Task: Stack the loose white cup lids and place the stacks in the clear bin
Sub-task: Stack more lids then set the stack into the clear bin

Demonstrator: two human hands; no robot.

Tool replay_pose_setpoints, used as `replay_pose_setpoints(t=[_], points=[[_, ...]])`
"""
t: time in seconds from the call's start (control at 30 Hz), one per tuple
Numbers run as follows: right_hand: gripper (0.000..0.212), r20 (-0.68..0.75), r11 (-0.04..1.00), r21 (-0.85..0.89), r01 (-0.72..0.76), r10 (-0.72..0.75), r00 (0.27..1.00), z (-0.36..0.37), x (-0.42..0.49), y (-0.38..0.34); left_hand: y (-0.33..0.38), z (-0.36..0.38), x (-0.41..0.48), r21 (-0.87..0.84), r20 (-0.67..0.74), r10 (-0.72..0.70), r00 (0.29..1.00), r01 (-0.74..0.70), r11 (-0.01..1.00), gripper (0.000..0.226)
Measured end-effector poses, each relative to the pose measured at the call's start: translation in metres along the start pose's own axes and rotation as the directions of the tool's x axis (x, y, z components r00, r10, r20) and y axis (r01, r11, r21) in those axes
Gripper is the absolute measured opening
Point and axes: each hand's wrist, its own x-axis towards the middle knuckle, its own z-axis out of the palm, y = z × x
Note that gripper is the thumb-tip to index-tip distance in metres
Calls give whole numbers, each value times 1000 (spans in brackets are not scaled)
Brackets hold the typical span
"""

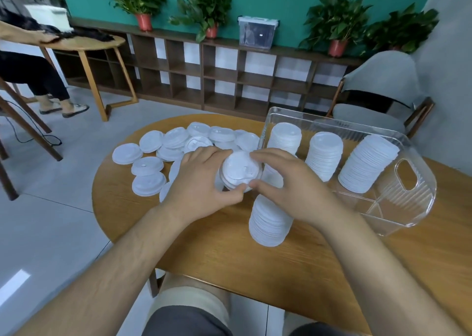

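Note:
Both hands hold a short stack of white lids [239, 172] above the round wooden table [229, 254]. My left hand [201, 182] grips its left side, with the thumb under the near edge. My right hand [288, 185] pinches its right side between fingers and thumb. A tall lid stack [269, 223] stands on the table under my right hand. The clear bin [413, 197] at the right holds three tall lid stacks [324, 156]. Several loose lids [158, 156] lie scattered at the table's far left.
A grey chair [380, 100] stands behind the bin. A low wooden shelf [204, 80] with potted plants runs along the teal wall. Another person sits at a wooden table [84, 44] at far left. My knees show under the near table edge.

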Motion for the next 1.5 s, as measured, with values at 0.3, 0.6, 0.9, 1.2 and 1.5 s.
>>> replay_pose_setpoints(t=[0.3,0.6,0.9,1.2,1.5], points=[[38,-188,977,193,-91,128,974,-6,-63,17,42,25,-10,-293,76,29,997,-5,956,50],[34,-172,963,226,-148,189,967,13,-86,32,47,49,-22,-382,190,-33,981,105,918,52],[31,-184,972,193,-134,170,968,27,-88,39,45,56,-30,-411,201,-94,975,171,896,42],[30,-177,978,139,-155,178,968,28,-93,35,42,59,-36,-453,264,-76,962,193,870,54],[37,-156,990,56,-133,140,978,19,-83,25,30,69,-56,-369,377,-79,923,228,901,104]])
